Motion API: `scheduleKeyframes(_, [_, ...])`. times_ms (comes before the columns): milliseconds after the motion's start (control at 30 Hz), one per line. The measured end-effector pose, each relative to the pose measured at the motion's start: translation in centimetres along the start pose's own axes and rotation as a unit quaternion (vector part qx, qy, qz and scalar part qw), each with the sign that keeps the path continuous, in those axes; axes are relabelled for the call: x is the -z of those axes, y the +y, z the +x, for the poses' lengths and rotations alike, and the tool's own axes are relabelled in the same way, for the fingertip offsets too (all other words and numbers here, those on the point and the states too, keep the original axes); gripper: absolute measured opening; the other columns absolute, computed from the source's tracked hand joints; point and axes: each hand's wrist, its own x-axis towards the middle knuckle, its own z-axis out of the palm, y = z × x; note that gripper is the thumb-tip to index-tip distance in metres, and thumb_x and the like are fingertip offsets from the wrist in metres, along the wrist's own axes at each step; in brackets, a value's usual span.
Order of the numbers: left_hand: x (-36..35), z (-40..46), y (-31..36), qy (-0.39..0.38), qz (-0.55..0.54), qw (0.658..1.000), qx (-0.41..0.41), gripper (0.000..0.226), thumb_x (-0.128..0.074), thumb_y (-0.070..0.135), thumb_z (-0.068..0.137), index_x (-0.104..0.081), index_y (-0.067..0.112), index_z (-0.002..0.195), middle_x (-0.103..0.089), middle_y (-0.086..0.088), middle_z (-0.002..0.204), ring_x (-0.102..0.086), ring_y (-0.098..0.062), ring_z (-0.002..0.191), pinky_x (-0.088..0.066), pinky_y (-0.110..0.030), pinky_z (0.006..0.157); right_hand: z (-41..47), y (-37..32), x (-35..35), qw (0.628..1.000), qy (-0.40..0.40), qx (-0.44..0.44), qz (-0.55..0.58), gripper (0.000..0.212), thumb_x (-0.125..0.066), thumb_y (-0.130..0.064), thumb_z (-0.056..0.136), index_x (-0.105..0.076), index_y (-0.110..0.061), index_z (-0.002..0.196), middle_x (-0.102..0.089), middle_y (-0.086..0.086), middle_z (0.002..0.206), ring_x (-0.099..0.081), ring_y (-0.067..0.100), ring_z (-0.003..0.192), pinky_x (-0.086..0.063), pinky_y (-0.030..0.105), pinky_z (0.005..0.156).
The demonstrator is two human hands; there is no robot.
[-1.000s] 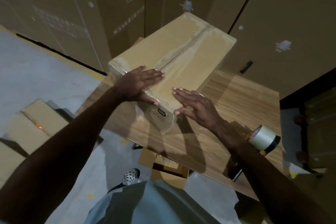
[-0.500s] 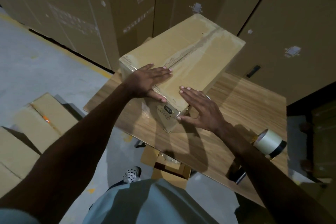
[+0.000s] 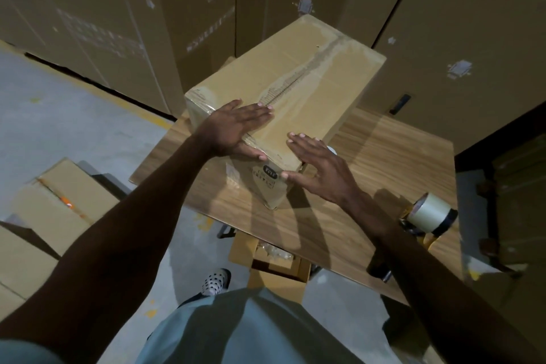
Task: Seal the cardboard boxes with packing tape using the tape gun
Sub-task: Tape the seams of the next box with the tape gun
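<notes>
Box (image 3: 283, 103) sits on the tabletop (image 3: 393, 156), its long axis running from the near corner at 6 o'clock away toward 1 o'clock, with a strip of tape along the top seam on that same line. Both hands lie flat at the near end. The left hand (image 3: 236, 130) presses the top with straight fingers pointing toward 3 o'clock across the seam, thumb lying along the near edge. The right hand (image 3: 319, 168) is spread over the near right corner, fingers straight, thumb against the end face; I cannot tell whether its palm touches the cardboard. Neither hand grips anything.

Tape gun (image 3: 428, 216) lies on the tabletop at about 4 o'clock from the box, well apart from it and just beyond the right forearm. The right hand is clearly the nearer one to it; the left would have to cross the box. My judgement is that the hands are smoothing the tape end down, and any further pass with the gun would start with the right hand drawing back toward 4 o'clock while the left steadies the box.
</notes>
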Motion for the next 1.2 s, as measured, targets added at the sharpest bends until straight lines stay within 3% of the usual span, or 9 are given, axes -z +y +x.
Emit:
scheduleKeyframes(100, [0.1,0.0,0.0,-0.01,0.004,1.0,0.007,0.112,-0.014,0.094,0.079,-0.027,0.016,0.159,-0.025,-0.002,0.165,-0.021,-0.017,0.153,-0.017,-0.045,0.123,-0.4,-0.5,-2.4,0.993,0.102,0.011,-0.059,0.07,-0.065,-0.054,0.088,-0.06,-0.006,0.138,-0.053,0.007,0.149,-0.047,0.022,0.141,-0.033,0.042,0.119])
scheduleKeyframes(200, [0.2,0.0,0.1,-0.02,0.0,1.0,0.012,0.114,-0.013,0.095,0.077,-0.025,0.017,0.159,-0.023,-0.001,0.166,-0.019,-0.016,0.153,-0.015,-0.045,0.124,-0.4,-0.9,-3.1,0.989,0.123,0.003,-0.079,0.072,-0.065,-0.056,0.088,-0.059,-0.005,0.139,-0.054,0.009,0.149,-0.049,0.025,0.139,-0.032,0.042,0.119])
scheduleKeyframes(333, [0.4,0.1,0.2,-0.032,0.008,0.999,0.013,0.115,-0.01,0.096,0.075,-0.021,0.018,0.16,-0.02,0.0,0.166,-0.016,-0.014,0.153,-0.012,-0.043,0.124,-0.5,-0.1,-1.4,0.997,0.037,0.023,-0.063,0.093,-0.067,-0.07,0.078,-0.052,-0.009,0.146,-0.046,0.005,0.155,-0.041,0.022,0.145,-0.029,0.041,0.122])
scheduleKeyframes(467, [0.9,0.1,0.5,-0.057,-0.006,0.998,0.024,0.119,-0.007,0.098,0.072,-0.017,0.019,0.161,-0.015,0.002,0.168,-0.011,-0.012,0.154,-0.006,-0.041,0.124,0.7,2.0,1.2,0.991,-0.026,0.096,-0.09,0.078,-0.07,-0.055,0.083,-0.052,-0.016,0.147,-0.048,0.002,0.153,-0.047,0.021,0.14,-0.048,0.047,0.109])
scheduleKeyframes(567, [0.9,0.0,0.7,-0.053,-0.005,0.998,0.027,0.118,-0.008,0.097,0.073,-0.017,0.019,0.161,-0.016,0.001,0.167,-0.011,-0.013,0.154,-0.008,-0.042,0.124,1.6,3.3,2.3,0.981,-0.073,0.143,-0.108,0.067,-0.066,-0.042,0.091,-0.049,-0.014,0.15,-0.047,0.002,0.154,-0.047,0.022,0.141,-0.049,0.044,0.107])
scheduleKeyframes(733, [0.3,-0.4,2.5,-0.03,0.011,0.998,0.049,0.112,-0.016,0.092,0.078,-0.023,0.016,0.16,-0.021,-0.002,0.166,-0.017,-0.016,0.153,-0.013,-0.045,0.124,0.4,2.0,3.5,0.977,-0.162,0.068,-0.117,0.096,-0.042,-0.081,0.086,-0.029,-0.019,0.159,-0.027,0.001,0.164,-0.025,0.017,0.151,-0.026,0.043,0.123])
scheduleKeyframes(900, [-0.4,-0.7,7.0,-0.033,0.016,0.994,0.108,0.118,-0.006,0.094,0.075,-0.019,0.014,0.16,-0.014,-0.004,0.167,-0.014,-0.018,0.154,-0.009,-0.046,0.124,-2.8,1.7,2.2,0.995,-0.022,0.031,-0.089,0.08,-0.05,-0.07,0.094,-0.044,-0.016,0.152,-0.038,0.001,0.16,-0.032,0.016,0.15,-0.033,0.046,0.121])
scheduleKeyframes(1033, [-0.3,-2.1,6.5,0.025,0.002,0.999,0.034,0.097,-0.025,0.08,0.091,-0.025,0.011,0.158,-0.02,-0.008,0.165,-0.023,-0.022,0.152,-0.026,-0.052,0.121,-3.8,3.2,3.8,0.992,-0.056,0.057,-0.095,0.077,-0.053,-0.063,0.096,-0.039,-0.016,0.155,-0.034,0.002,0.161,-0.029,0.015,0.151,-0.03,0.042,0.122])
scheduleKeyframes(1200, [0.7,-3.9,2.3,0.036,0.021,0.998,0.046,0.11,-0.027,0.086,0.088,-0.031,-0.001,0.154,-0.027,-0.018,0.162,-0.031,-0.031,0.149,-0.032,-0.06,0.115,-4.4,2.2,3.8,0.988,-0.037,0.043,-0.145,0.081,-0.043,-0.066,0.097,-0.039,-0.009,0.154,-0.036,0.008,0.16,-0.033,0.023,0.149,-0.034,0.049,0.119])
